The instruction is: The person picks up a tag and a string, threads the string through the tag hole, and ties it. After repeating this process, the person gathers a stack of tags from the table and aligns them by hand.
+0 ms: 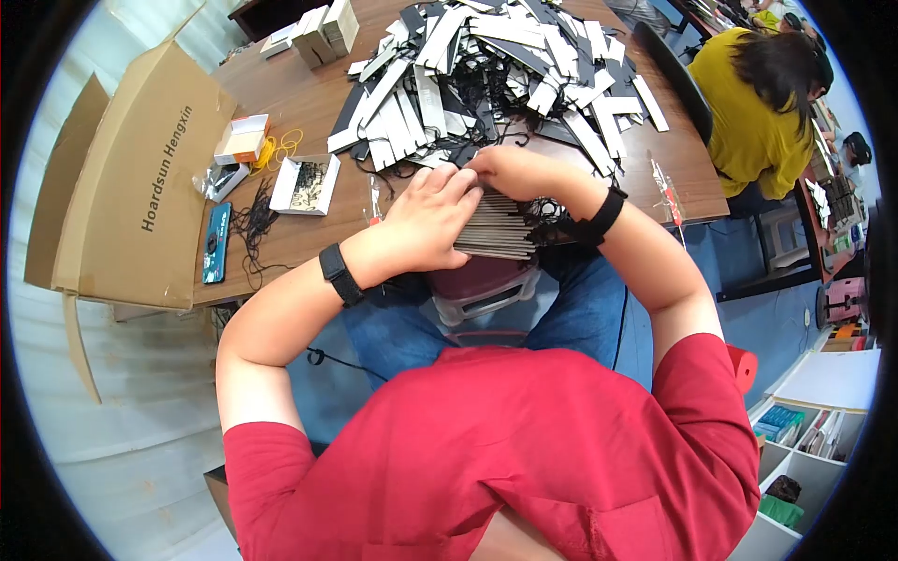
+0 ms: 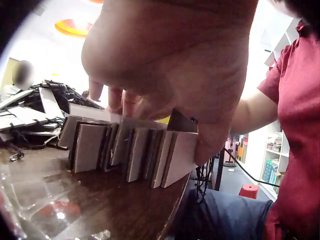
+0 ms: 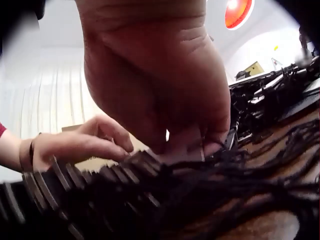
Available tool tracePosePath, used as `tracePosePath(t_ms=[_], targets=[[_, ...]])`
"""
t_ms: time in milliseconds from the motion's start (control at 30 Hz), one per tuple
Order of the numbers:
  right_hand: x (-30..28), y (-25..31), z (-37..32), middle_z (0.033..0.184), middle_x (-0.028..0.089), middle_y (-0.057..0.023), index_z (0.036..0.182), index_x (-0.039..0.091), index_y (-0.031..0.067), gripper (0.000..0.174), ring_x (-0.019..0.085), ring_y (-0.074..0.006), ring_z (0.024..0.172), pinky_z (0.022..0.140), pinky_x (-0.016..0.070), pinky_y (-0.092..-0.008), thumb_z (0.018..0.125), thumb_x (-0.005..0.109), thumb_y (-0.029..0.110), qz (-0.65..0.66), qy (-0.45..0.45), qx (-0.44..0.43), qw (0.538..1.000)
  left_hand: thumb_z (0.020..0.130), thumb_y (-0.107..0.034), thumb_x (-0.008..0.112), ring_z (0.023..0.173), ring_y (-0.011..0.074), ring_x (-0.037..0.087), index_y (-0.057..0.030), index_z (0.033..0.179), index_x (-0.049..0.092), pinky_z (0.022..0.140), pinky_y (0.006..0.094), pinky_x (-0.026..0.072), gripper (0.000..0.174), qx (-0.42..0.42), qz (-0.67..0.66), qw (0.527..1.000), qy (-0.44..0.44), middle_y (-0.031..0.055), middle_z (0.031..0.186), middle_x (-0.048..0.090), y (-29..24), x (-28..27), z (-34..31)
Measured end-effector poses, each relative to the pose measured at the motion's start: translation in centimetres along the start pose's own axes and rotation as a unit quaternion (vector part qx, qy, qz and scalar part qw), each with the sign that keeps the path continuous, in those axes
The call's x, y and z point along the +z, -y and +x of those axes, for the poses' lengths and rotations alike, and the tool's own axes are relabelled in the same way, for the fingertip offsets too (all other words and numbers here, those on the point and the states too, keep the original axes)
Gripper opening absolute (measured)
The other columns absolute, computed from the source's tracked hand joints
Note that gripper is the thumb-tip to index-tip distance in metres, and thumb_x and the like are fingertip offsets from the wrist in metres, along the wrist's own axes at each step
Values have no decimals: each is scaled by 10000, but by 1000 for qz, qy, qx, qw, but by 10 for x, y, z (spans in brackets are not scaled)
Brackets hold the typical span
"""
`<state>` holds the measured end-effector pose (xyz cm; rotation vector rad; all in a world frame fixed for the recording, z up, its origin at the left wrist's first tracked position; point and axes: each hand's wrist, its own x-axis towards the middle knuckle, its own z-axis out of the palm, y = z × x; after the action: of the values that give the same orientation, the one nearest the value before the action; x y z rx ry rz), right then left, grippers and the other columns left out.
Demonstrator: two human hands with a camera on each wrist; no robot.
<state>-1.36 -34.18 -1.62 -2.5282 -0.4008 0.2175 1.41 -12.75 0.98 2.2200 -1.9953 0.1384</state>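
Observation:
A row of flat tags (image 1: 496, 229) with black cords stands on edge at the table's near side, black and pale faces packed together. My left hand (image 1: 423, 222) spans this row from the left, thumb at the near end and fingers over the far part. In the left wrist view the thumb presses the end tag (image 2: 181, 159). At the row's far end my right hand (image 1: 524, 175) pinches a pale tag (image 3: 184, 145) between thumb and fingers. Loose black cords (image 3: 235, 175) lie beside the row under the right hand.
A big heap of black and white tags (image 1: 430, 103) lies beyond my hands. Left are a white box of small parts (image 1: 306, 184), a blue phone-like object (image 1: 215, 243) and a large cardboard box (image 1: 154, 187). A person in yellow (image 1: 753, 107) sits at right.

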Motion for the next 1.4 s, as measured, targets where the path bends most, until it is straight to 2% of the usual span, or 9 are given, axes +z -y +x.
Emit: tracePosePath(t_ms=[167,267,333,400,600,967,1100,1233,1400], targets=[[5,-3,-19,900,671,-167,986,670,16,237,630,-377,889,819,495,-426,845,500,100,91,-97,-132,982,574,-265,796,1142,384,466,22,1246,461,995,461,380,804,-4,-53,998,-35,195,1266,439,4,12,-3],[-24,-27,-39,942,671,-165,1010,672,22,247,632,-373,910,828,502,-421,846,515,119,140,-150,19,978,574,-244,800,1102,377,497,24,1250,453,966,434,415,805,0,-87,996,6,208,1239,462,12,12,-1],[-40,-49,-58,903,665,-161,1017,663,2,259,632,-345,923,821,499,-406,842,590,178,-84,-286,182,937,586,-242,793,1093,366,507,22,1266,435,961,417,423,812,-3,-87,996,5,211,1217,483,12,14,-2],[-56,-47,-79,934,662,-166,919,681,24,256,643,-319,918,815,504,-421,807,617,246,-298,-202,331,872,591,-236,789,1099,367,504,23,1281,422,962,415,423,823,-3,-96,995,1,213,1216,485,11,14,-2],[-43,-54,-96,1003,648,-120,902,673,58,243,607,-304,1003,849,475,-436,784,620,264,-360,-209,353,838,599,-225,781,1117,371,498,30,1345,362,965,413,425,893,2,-117,993,-20,214,1214,488,8,10,-1],[-52,-61,-102,929,635,-209,933,547,36,181,624,-342,920,762,460,-496,772,581,111,-314,-175,308,881,596,-262,795,1123,369,494,54,1337,360,971,414,422,915,0,-88,996,18,223,1234,477,12,15,-2],[-65,-16,-83,936,618,-223,978,528,7,186,596,-401,917,796,469,-454,821,569,98,-106,-230,130,958,591,-288,800,1179,381,453,71,1312,384,1020,434,374,907,3,-72,997,12,216,1261,471,13,15,-3],[-34,1,-31,956,578,-233,1054,526,-19,253,564,-397,952,812,455,-430,810,485,35,-6,-121,16,992,598,-318,789,1214,384,416,58,1305,406,1055,448,329,887,-18,-57,997,39,201,1282,461,4,4,0],[3,1,5,1000,579,-204,1013,596,21,216,557,-387,972,865,438,-463,823,518,86,-83,37,25,996,601,-335,778,1282,389,346,-1,1321,421,1074,517,284,870,-25,-30,998,46,192,1374,358,2,-2,2]])
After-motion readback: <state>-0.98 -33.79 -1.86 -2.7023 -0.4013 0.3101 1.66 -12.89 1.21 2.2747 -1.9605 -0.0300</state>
